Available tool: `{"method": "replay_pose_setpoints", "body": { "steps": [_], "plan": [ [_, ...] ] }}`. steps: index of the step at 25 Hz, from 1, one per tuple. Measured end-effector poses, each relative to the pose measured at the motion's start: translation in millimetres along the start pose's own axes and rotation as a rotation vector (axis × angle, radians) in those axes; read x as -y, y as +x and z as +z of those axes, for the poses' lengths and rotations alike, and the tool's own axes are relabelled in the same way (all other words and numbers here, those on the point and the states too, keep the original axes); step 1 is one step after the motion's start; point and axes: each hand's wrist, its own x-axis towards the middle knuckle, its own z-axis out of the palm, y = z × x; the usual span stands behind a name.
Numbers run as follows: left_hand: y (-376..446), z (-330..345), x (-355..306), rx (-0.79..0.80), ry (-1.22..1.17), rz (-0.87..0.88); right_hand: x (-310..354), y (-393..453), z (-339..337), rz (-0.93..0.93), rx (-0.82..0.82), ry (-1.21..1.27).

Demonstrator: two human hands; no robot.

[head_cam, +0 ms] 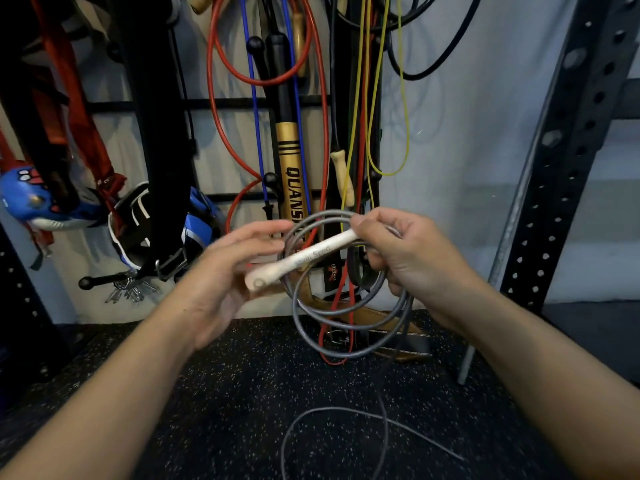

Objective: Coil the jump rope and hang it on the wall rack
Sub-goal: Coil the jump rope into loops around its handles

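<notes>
From the head view, the right hand (pixel 412 258) is gripping the grey jump rope (pixel 346 306) coils together with its white handle (pixel 301 259), keeping the loops gathered. The left hand (pixel 225 271) is hovering just beside the handle, fingers relaxed, holding nothing. Loose rope is trailing on the speckled floor (pixel 242 375). Ahead, the wall rack (pixel 221 105) is crowded with cords and a gold bat (pixel 292 174), probably hindering hanging.

The jump rope (pixel 346 317) has a grey cord and a pale wooden handle (pixel 301 259) with faint grey lettering. On the wall rack (pixel 221 105), black, hang red (pixel 216 109), blue (pixel 254 98) and yellow (pixel 405 133) ropes and a gold-and-black bat (pixel 292 174). The floor mat (pixel 221 393) is black with white speckles.
</notes>
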Motion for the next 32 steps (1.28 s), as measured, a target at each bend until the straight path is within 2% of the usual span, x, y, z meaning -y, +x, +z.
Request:
{"method": "replay_pose_setpoints", "body": {
  "steps": [3,5,7,9,11,12,15,17,19,26,28,32],
  "plan": [
    [-3,-3,-23,0.164,0.523,0.186,4,-1,3,-0.059,0.128,-0.139],
    [-5,5,-32,0.296,0.681,0.179,9,-3,9,-0.113,0.215,-0.241],
    [-5,13,-32,0.396,0.748,0.152,13,-6,12,-0.167,0.289,-0.352],
    [-5,17,-28,0.468,0.694,0.086,16,-9,12,-0.198,0.357,-0.398],
    [-9,18,-25,0.52,0.606,-0.019,16,-11,9,-0.176,0.413,-0.32],
    [-10,19,-22,0.543,0.64,-0.016,14,-11,7,-0.155,0.418,-0.276],
    [-10,23,-13,0.551,0.91,0.17,8,-10,1,-0.162,0.379,-0.254],
    [-9,25,-7,0.508,1.001,0.269,6,-8,-4,-0.22,0.308,-0.32],
    [-8,22,-2,0.48,0.895,0.259,6,-7,-11,-0.21,0.212,-0.326],
    [-5,18,-2,0.356,0.045,0.082,-28,-3,-40,0.011,-0.004,0.067],
    [-3,21,-3,0.299,-0.194,0.091,-40,-4,-35,0.111,0.026,0.19],
    [0,39,1,0.071,-0.65,0.16,-49,-14,2,0.187,0.24,0.378]
  ]
}}
